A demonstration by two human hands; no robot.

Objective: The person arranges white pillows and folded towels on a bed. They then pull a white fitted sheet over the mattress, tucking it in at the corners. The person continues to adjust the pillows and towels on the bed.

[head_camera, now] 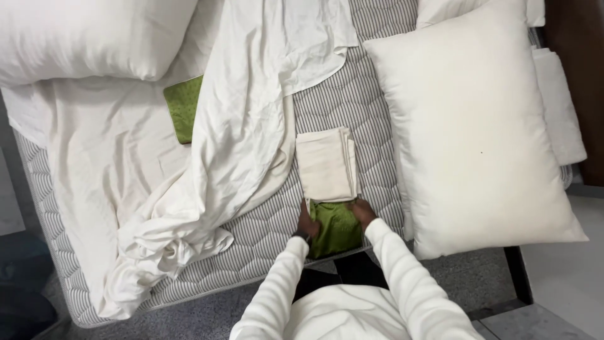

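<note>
**Green cloth gripped at the mattress edge**

Striped mattress (352, 101) under all, bare down the middle. Large white pillow (484, 126) to the right, rumpled sheet (207, 145) to the left. Folded cream cloth (327, 165) lying lengthwise, away from the body. Just below it, touching: folded green cloth (336, 230), long axis likewise running away. Left hand (307, 223) and right hand (362, 211) flanking it, equally near, fingers curled closed on its side edges.

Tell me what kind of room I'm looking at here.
Most likely a bedroom: a bare quilted mattress, a large white pillow and a crumpled white sheet lie on the bed.
</note>
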